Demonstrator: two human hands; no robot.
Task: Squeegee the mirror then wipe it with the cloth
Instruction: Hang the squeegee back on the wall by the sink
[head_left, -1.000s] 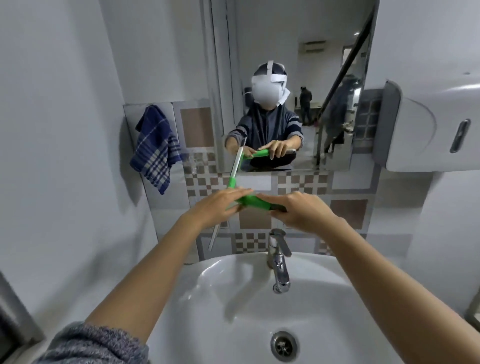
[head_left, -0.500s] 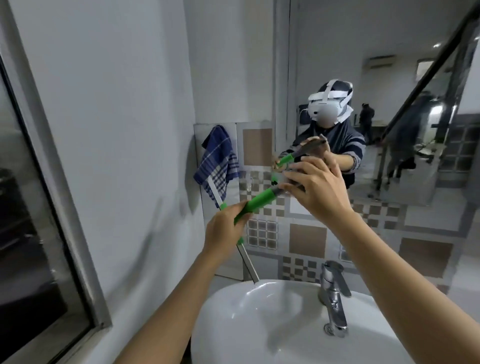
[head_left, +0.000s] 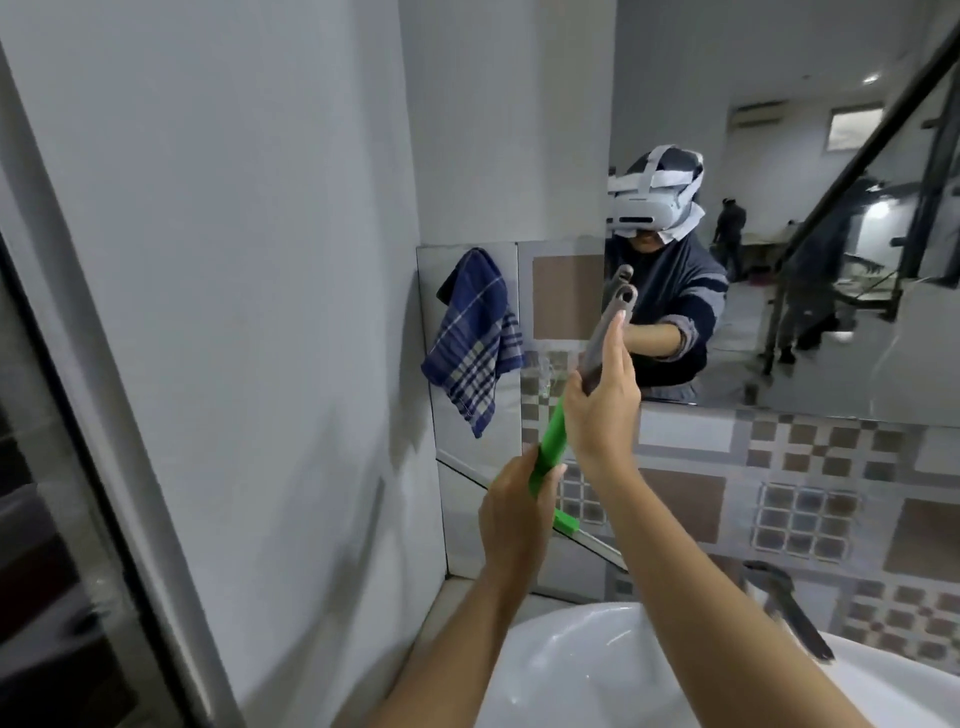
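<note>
I hold a squeegee (head_left: 551, 439) with a green handle and a grey end, raised in front of the mirror's (head_left: 810, 260) lower left corner. My left hand (head_left: 514, 512) grips the lower green part. My right hand (head_left: 602, 402) is closed around the grey upper part, whose tip touches or nearly touches the glass. The blade is not clearly visible. A blue checked cloth (head_left: 475, 340) hangs on the tiled wall left of the mirror, apart from both hands.
A white sink (head_left: 582, 670) lies below my arms with a metal tap (head_left: 789, 608) at its right. Patterned tiles (head_left: 779, 493) run under the mirror. A plain wall (head_left: 234, 260) and a dark window frame (head_left: 78, 415) close in on the left.
The squeegee rose from level above the tap to steeply upright at the mirror's left edge. My right hand slid up onto its grey end, and my view swung left.
</note>
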